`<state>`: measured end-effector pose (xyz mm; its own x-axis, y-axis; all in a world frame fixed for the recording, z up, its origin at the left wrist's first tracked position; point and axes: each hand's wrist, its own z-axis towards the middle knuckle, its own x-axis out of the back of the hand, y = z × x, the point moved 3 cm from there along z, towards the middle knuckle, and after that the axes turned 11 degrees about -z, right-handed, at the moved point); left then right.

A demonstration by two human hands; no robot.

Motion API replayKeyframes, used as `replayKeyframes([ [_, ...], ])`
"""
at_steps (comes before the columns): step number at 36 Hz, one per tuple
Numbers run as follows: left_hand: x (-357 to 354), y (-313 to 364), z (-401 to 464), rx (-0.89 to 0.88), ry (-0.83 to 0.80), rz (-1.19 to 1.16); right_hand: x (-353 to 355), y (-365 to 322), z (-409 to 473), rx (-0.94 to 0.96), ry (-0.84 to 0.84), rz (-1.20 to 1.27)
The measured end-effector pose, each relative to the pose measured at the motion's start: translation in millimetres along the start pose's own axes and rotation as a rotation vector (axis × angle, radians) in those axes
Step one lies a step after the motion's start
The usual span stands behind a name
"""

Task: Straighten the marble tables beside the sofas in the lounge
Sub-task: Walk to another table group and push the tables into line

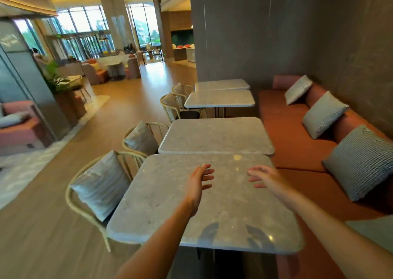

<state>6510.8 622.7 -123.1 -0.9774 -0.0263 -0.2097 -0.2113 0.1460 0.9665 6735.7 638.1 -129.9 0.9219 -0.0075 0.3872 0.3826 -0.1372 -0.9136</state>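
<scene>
Several grey marble tables stand in a row between a rust-orange sofa (pixel 297 142) and cane chairs. The nearest marble table (pixel 153 210) lies right below me, with a second marble table (pixel 214 136) butted against its far edge. Two further marble tables (pixel 219 99) stand beyond a gap. My left hand (pixel 200 181) hovers over the nearest top with fingers spread, holding nothing. My right hand (pixel 265 178) is also open above the same top, a little to the right. Whether either palm touches the marble is unclear.
Cane chairs with grey cushions (pixel 102 185) line the left side of the tables. Checked grey pillows (pixel 361 164) rest along the sofa against the dark wall. A wide wooden floor aisle (pixel 119 117) runs left of the chairs toward more lounge seating.
</scene>
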Motion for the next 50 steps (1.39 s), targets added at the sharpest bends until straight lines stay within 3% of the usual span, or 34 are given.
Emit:
replayKeyframes([
  [7,5,-30,72,0.049,0.028,0.027,3,30,45,-0.085,-0.006,-0.082],
  [18,-27,-92,192,0.127,0.055,0.058,101,101,132,-0.313,0.097,-0.194],
  [24,-46,-133,250,0.167,0.108,0.069,113,141,236,-0.343,0.011,-0.207],
  [28,-39,-172,283,0.218,0.23,0.036,107,175,306,-0.369,-0.064,-0.282],
  [32,-31,-221,285,0.346,0.345,0.016,93,218,346,-0.443,-0.118,-0.434],
  [36,-29,-257,271,0.399,0.432,-0.009,77,255,358,-0.543,-0.275,-0.633],
  [45,-5,-300,277,0.259,0.595,-0.108,66,297,380,-0.572,-0.185,-0.851],
  [50,1,-305,279,0.223,0.658,-0.075,53,295,410,-0.512,-0.28,-0.895],
])
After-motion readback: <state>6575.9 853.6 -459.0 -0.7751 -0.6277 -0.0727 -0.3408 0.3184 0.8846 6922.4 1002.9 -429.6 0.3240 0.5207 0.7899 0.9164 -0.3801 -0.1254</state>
